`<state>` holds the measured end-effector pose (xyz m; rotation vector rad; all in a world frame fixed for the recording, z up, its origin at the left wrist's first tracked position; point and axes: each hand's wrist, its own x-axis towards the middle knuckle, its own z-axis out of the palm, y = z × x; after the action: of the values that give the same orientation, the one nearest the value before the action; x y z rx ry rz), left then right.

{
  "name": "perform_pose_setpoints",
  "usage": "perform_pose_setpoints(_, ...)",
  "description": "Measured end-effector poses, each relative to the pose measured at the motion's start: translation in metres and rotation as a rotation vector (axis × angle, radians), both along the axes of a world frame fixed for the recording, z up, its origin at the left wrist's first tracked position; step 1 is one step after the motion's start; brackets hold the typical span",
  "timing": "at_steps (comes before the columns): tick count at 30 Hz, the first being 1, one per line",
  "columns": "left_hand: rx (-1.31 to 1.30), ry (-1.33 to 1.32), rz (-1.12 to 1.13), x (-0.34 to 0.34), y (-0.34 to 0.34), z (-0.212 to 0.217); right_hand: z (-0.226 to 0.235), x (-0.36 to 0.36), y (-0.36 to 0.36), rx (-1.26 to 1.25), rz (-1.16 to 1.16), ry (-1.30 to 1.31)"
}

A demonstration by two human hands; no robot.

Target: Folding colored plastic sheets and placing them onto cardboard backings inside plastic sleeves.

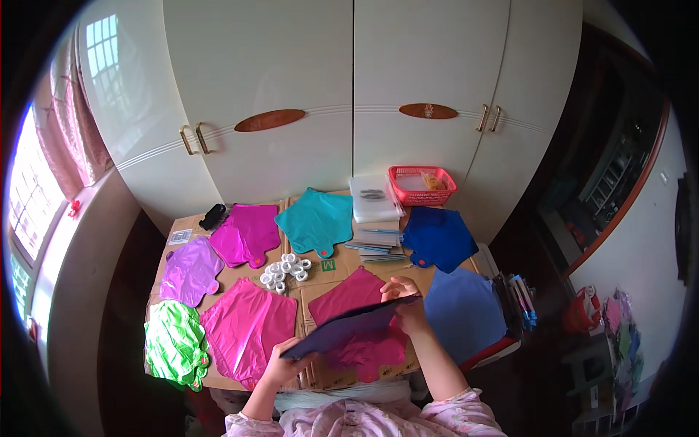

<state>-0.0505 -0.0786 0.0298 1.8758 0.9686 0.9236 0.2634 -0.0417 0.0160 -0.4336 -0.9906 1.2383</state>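
Observation:
A flat dark purple sheet (349, 325) slants in front of me, its right end higher than its left. My left hand (288, 358) grips its lower left end, thumb above and fingers below. At the upper right end, my right hand (404, 297) has its fingers curled over the edge; part of the palm is behind the sheet. Under it lies a magenta foil balloon (348, 289), flat and partly covered. To the left is a flat pink foil balloon (251, 320), and on the right a blue flat piece (464, 309).
Cardboard (320, 273) covers the table. More flat balloons surround it: green (175, 342), lilac (191, 269), purple (247, 229), teal (314, 218), dark blue (440, 237). White rolls (284, 272), stacked packets (376, 244), a red basket (422, 195) and pens (521, 295) stand around.

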Motion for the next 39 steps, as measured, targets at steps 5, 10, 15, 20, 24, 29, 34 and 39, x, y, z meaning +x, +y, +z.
perform_pose_setpoints(5,0.089,0.129,0.008,0.006,0.0,0.009,0.015,-0.006,0.003,-0.049,-0.122,-0.145)
perform_pose_setpoints(10,-0.218,-0.326,0.111,0.028,-0.022,0.013,0.075,-0.011,0.017,-0.164,-0.325,-0.526)
perform_pose_setpoints(15,-1.174,-0.378,0.062,0.082,-0.066,0.037,0.051,0.01,0.064,-0.214,-0.142,-1.057)
perform_pose_setpoints(20,-1.327,-0.688,-0.012,0.114,-0.072,-0.002,0.013,0.006,0.09,-0.081,-0.158,-1.397)
perform_pose_setpoints(24,-1.294,-0.777,0.045,0.123,-0.066,-0.008,0.001,0.001,0.095,-0.025,-0.268,-1.561)
perform_pose_setpoints(29,-1.376,-0.797,0.07,0.121,-0.062,-0.016,-0.027,0.002,0.088,0.171,-0.4,-1.629)
perform_pose_setpoints(34,-1.538,-0.67,-0.13,0.085,-0.08,-0.026,-0.024,-0.006,0.065,0.159,-0.403,-1.601)
perform_pose_setpoints(39,-1.585,-0.401,-0.264,0.04,-0.103,-0.05,-0.03,-0.015,0.042,0.234,-0.454,-1.686)
